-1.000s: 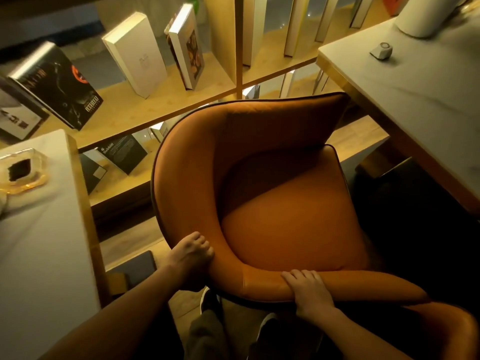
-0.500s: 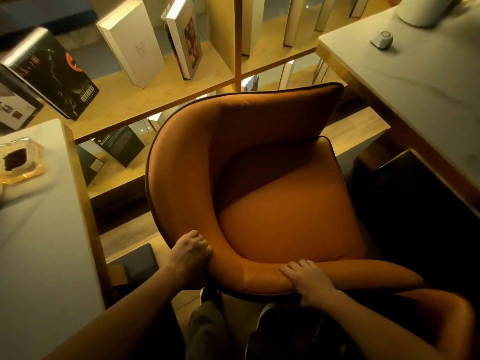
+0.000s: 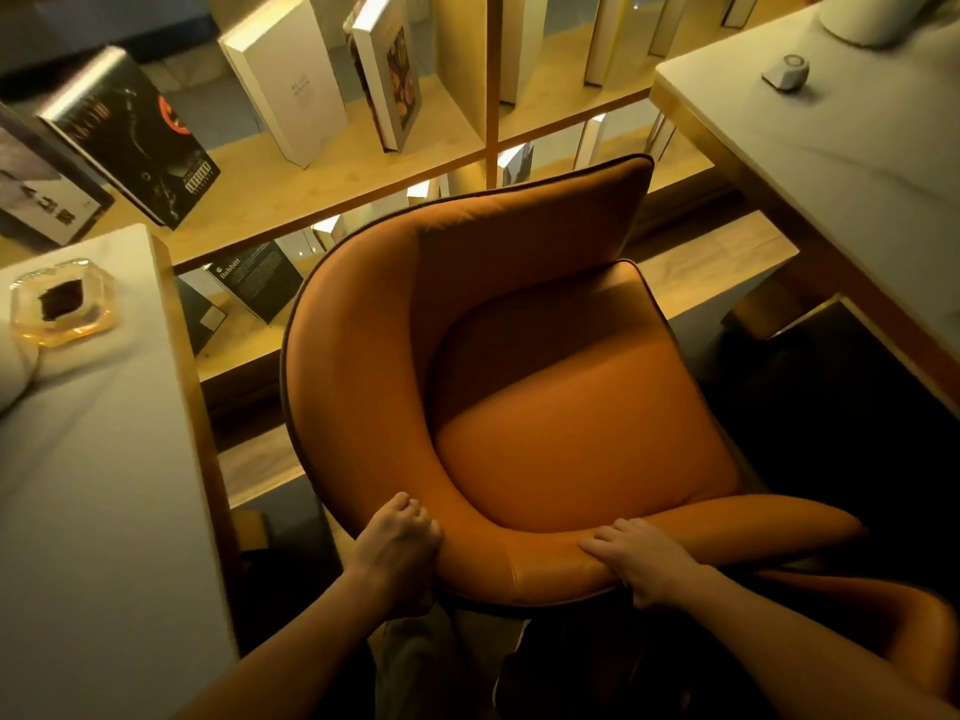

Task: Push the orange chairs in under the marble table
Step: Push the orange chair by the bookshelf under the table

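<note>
Two hands hold the curved back of the orange chair point(image 3: 545, 397). The left hand point(image 3: 397, 543) grips its outer edge. The right hand point(image 3: 636, 558) grips the top. The marble table point(image 3: 841, 163) is on the right.

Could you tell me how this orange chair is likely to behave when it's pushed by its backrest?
The orange chair looks bulky and padded, so probably heavy. Its smooth leather-like cover may be slippery, though left hand and right hand both grip the curved back. Its base is hidden.
</note>
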Available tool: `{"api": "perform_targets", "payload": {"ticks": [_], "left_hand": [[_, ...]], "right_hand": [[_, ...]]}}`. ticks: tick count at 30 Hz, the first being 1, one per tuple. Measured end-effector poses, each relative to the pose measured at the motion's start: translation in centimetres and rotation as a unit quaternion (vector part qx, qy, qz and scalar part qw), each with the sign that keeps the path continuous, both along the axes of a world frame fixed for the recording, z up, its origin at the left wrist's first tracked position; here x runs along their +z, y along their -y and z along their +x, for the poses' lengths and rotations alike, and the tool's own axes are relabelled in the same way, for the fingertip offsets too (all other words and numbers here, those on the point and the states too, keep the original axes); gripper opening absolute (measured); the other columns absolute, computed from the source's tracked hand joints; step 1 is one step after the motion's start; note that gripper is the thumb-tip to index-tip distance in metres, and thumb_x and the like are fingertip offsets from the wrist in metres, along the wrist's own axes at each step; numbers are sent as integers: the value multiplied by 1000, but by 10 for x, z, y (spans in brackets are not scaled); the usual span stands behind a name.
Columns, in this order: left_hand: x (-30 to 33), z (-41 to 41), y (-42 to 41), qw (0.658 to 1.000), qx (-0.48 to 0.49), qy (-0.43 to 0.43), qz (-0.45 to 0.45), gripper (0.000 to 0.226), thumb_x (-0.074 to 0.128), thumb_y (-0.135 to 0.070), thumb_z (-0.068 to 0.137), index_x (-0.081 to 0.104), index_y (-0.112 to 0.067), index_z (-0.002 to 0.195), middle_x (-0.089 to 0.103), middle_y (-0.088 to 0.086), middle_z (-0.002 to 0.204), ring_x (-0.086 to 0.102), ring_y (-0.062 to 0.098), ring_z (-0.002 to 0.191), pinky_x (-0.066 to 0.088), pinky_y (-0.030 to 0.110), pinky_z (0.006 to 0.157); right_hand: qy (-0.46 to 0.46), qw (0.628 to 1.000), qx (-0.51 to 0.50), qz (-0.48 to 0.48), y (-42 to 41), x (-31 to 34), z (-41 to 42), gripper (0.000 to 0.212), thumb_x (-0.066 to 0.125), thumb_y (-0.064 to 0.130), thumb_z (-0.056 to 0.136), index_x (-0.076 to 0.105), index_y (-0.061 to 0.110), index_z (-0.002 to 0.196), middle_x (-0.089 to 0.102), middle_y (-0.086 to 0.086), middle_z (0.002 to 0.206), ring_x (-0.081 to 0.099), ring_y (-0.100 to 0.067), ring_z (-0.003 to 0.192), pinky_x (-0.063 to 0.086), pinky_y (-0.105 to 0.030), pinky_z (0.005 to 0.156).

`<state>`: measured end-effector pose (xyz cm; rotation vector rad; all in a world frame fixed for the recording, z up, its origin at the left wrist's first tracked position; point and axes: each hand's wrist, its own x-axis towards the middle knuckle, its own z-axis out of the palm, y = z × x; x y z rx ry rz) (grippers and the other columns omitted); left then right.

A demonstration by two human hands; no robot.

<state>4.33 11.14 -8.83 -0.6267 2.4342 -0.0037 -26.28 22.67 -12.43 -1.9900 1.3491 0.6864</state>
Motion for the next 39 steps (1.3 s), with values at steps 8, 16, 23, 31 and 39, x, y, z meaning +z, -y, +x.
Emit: {"api": "perform_targets", "payload": {"ticks": [8,16,23,31,39], "left_hand": [[5,-25,-6,1000,-17,-2,2,43,45,-47,93,56,-8,107,59,13,110,54,30,96,40,43,94],[9,-20,-3,1000,-29,3,9,45,63,-42,76,65,-15,113,69,13,108,64,34,102,44,57,97],[19,-28,-4,999,-7,43,9,48,54,-45,86,59,-16,124,64,19,117,59,39,108,42,58,98],[-5,-20,4,999,-36,-15,-28,37,86,-36,61,73,-17,90,70,9,79,69,28,73,56,49,74],[1,-32,20,999,-37,-29,-24,44,83,-47,57,74,-19,90,70,6,77,66,26,69,56,48,74]], "right_hand": [[-16,1000,-10,-9,3,-1,-27,89,75,25,77,21,26,147,36,-2,145,39,-25,122,33,-38,104],[-45,998,-34,-2,-3,-6,-27,105,76,30,77,0,35,149,13,-1,158,8,-35,145,11,-56,115],[-15,1000,-25,8,-2,-10,-34,99,76,33,75,8,36,147,29,2,150,32,-27,133,25,-49,110],[33,998,-19,52,8,-16,-44,95,74,26,76,13,35,148,31,2,150,33,-24,132,25,-45,110],[41,998,-9,50,32,-7,-55,93,73,22,77,17,29,150,28,2,154,30,-23,137,25,-41,111]]}}
